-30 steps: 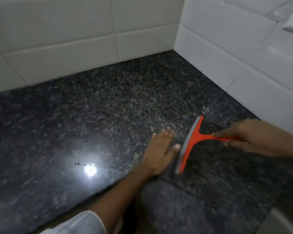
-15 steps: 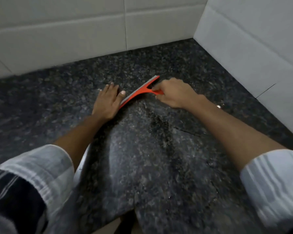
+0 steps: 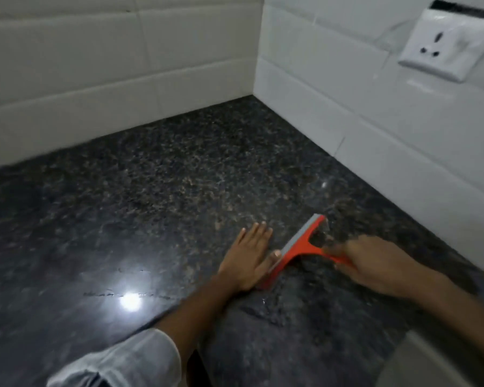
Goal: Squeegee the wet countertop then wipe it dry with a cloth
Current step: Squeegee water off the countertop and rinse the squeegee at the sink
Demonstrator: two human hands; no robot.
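A dark speckled granite countertop (image 3: 157, 208) fills the view, with a light glare and thin streaks of water at the lower left. An orange squeegee (image 3: 296, 251) with a grey blade lies blade-down on the counter at the centre right. My right hand (image 3: 375, 263) grips its handle. My left hand (image 3: 249, 261) lies flat on the stone with fingers spread, its thumb touching the blade's left side. No cloth is in view.
White tiled walls (image 3: 101, 88) meet in a corner behind the counter. A white wall socket (image 3: 444, 43) sits on the right wall. A pale curved rim (image 3: 430, 356), perhaps a sink, shows at the bottom right.
Half a second ago both hands and the squeegee were farther back towards the rear wall; now they sit nearer the front and right, and the view has risen to show the socket.
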